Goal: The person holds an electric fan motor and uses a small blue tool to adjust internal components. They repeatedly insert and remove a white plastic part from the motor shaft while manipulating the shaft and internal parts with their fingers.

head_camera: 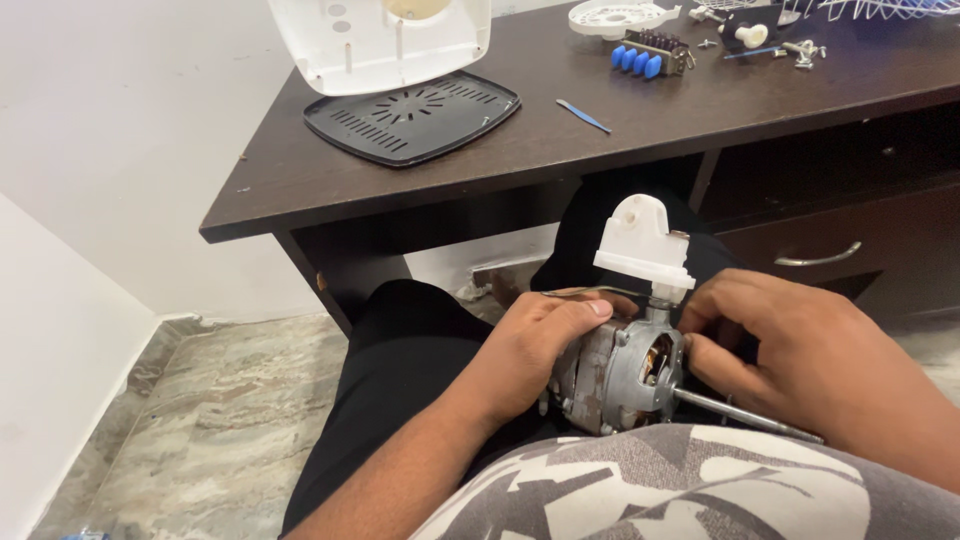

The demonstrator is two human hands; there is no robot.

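A grey metal fan motor (620, 375) rests on my lap, its steel shaft (745, 412) pointing to the right. A white plastic gearbox housing (645, 245) stands on top of it. My left hand (530, 350) grips the motor's left side, thumb lying along the top near a thin wire. My right hand (800, 350) holds the motor's right side, fingers curled at the base of the white housing.
A dark wooden desk (600, 150) stands in front, with a drawer handle (818, 258) at the right. On it lie a white fan housing (380, 40), a black vented plate (412, 115), a blue-keyed switch block (650, 55), a small blue tool (584, 116), screws and a wire grille. Marble floor at left.
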